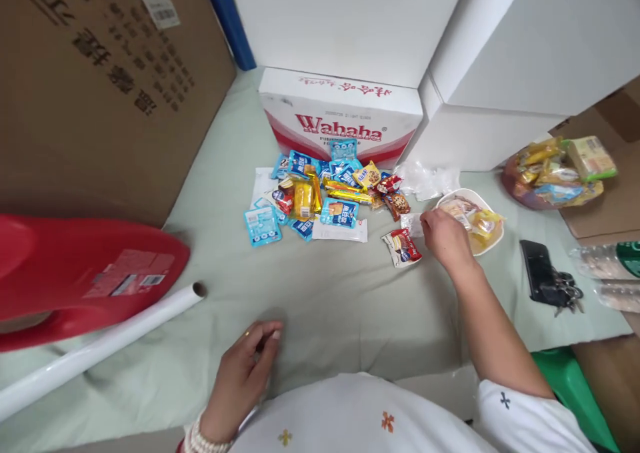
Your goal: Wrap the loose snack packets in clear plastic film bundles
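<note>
R fingers (429, 222) pinched on small, whitish see-thru pkt (411, 225); L fingers (270, 326) half-curled, empty.

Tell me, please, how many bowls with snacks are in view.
2: the white bowl beside the right hand, and the reddish bowl farther right. No other shows, though some may be hidden.

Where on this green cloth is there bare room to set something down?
The widest bare patch of cloth lies between the left hand and the snack pile. Another lies between the brown carton and that pile. It is crowded around the right hand and bowl.
</note>
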Demonstrator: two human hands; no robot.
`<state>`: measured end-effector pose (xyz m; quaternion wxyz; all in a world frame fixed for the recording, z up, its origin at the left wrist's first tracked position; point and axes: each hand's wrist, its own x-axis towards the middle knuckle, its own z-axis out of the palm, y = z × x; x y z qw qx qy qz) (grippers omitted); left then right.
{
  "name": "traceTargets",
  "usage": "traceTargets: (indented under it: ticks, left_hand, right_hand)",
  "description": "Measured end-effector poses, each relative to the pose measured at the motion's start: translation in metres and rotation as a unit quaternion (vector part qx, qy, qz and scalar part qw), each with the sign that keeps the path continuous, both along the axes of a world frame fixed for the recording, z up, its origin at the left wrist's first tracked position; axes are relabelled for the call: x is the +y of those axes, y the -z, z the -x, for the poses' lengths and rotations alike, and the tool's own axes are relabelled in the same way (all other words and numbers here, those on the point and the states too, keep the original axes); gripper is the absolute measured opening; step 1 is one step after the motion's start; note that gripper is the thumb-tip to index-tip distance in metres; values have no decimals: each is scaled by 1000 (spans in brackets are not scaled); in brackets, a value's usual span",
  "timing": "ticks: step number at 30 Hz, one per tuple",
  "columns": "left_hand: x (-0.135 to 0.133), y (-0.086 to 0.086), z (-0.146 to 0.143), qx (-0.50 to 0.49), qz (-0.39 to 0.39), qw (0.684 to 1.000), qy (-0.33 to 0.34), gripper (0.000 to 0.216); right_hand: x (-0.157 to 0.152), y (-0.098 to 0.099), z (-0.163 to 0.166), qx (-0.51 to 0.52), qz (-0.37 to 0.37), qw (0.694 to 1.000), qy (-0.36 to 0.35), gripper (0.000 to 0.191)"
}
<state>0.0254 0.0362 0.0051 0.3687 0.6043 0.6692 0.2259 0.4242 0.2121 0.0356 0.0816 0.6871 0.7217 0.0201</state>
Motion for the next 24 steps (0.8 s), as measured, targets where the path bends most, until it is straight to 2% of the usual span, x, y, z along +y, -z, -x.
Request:
traceTargets:
  ticks: [2,4,6,8,9,11,13,15,17,21,22,24]
  left_hand:
    - [8,-3,-13,-17,4,999,28,35]
    - [16,-6,-24,-32,10,997,66,36]
    - [23,-10,-34,-47,22,994,96,37]
    - [28,-13,-41,-70,35,992,99,37]
    - [31,-14,-45,-88,39,991,92,36]
    - [36,-14,-54,-136,47,987,69,33]
    - [43,-12,-67,-203,59,976,45,30]
    - [51,-9,-80,-288,74,955,15,32]
    - [59,-5,-91,-355,84,931,-15,36]
    - [64,2,-97,-422,102,899,-58,45]
    - [62,3,-95,-428,108,895,-66,46]
    - [57,3,-90,-427,108,894,-76,44]
  right_hand:
    - [2,9,6,-19,47,999,-2,29]
    - [6,14,10,-23,65,998,-8,30]
    - [7,12,7,21,31,999,-7,30]
    - [1,4,1,137,-42,990,6,26]
    - [-5,-1,1,218,-81,972,24,25]
    - [-24,-9,8,399,-111,908,68,27]
    - [-48,-10,29,541,-59,833,102,31]
    - [-72,-2,60,617,28,780,106,28]
    - [-93,9,90,643,100,754,88,23]
    - [-113,27,124,642,157,749,42,19]
    - [-114,29,126,652,167,739,39,19]
    - [-114,31,128,687,189,700,43,23]
